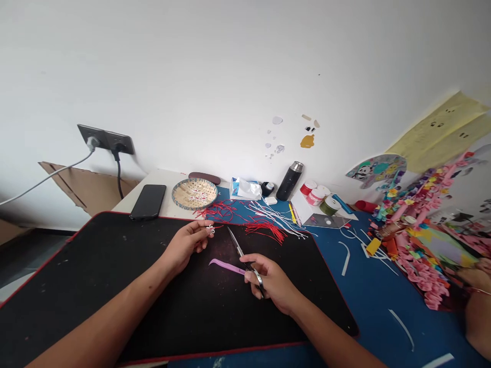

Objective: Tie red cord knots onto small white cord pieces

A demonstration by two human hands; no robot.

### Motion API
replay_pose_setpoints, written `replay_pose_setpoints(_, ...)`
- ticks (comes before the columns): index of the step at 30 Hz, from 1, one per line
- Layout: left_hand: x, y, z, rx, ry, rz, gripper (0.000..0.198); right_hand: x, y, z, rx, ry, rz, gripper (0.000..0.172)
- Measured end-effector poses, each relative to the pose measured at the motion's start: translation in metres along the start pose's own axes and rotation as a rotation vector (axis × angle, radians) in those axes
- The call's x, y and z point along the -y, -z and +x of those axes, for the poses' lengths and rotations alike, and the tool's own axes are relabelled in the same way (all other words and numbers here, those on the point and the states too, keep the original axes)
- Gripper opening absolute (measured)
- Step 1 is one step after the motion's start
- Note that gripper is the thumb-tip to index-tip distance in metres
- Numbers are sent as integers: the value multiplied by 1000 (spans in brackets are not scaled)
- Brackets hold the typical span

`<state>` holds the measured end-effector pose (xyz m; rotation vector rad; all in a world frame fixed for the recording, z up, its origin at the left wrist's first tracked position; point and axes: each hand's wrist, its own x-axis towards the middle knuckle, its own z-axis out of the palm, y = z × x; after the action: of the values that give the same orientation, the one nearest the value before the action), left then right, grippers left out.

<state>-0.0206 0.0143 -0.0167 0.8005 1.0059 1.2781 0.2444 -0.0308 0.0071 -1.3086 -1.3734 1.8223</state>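
Note:
My left hand [187, 241] hovers over the black mat [95, 271], its fingertips pinched on a tiny white paper flower [210, 229]. My right hand [270, 281] rests on the mat to the right, fingers closed around the handles of small scissors [241, 253] whose blades point up and left. A curved pink strip [226, 266] sticks out to the left from under the right hand. Red paper strips [264, 230] and white paper strips [276, 214] lie just beyond the hands.
A woven basket [194, 193] with small flowers, a black phone [148, 201], a tissue pack [244, 188], a black flask [289, 181] and jars stand at the back. Colourful paper craft [418, 240] fills the right. Another person's hand [477, 286] shows at the right edge.

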Motion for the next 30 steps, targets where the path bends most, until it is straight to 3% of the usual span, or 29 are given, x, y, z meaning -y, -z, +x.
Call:
replay_pose_setpoints(9,-1,0,3,-106,-23,-137,45,-6,-4,5,69,217,13,53)
replay_pose_setpoints(21,-1,-1,1,-116,-8,-154,43,-7,-24,11,55,214,-246,48)
replay_pose_setpoints(30,1,-2,0,-103,-4,-72,42,2,-30,11,2,277,-483,56)
